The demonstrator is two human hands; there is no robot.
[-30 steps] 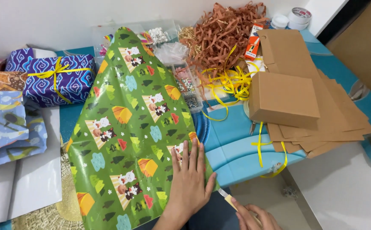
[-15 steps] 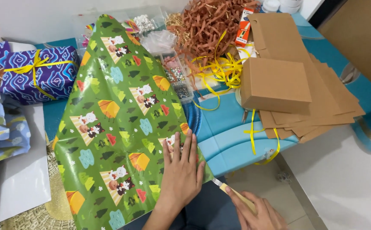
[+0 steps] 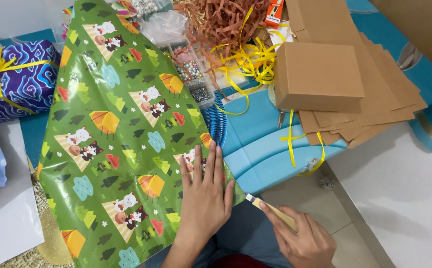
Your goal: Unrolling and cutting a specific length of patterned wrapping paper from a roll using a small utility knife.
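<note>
Your left hand (image 3: pixel 203 198) lies flat, fingers spread, pinning the green wrapping paper (image 3: pixel 122 134) at the worktop's near edge, while your right hand (image 3: pixel 303 240) grips what looks like a craft knife (image 3: pixel 270 211) there, so guide the blade steadily along the paper's edge.

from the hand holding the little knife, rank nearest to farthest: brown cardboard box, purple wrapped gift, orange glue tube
Measured from the right hand, low at the right of the head view:
1. Brown cardboard box, up and right on the flat card stack.
2. Orange glue tube, at the top edge, behind the yellow ribbon.
3. Purple wrapped gift, far left across the green wrapping paper.
</note>
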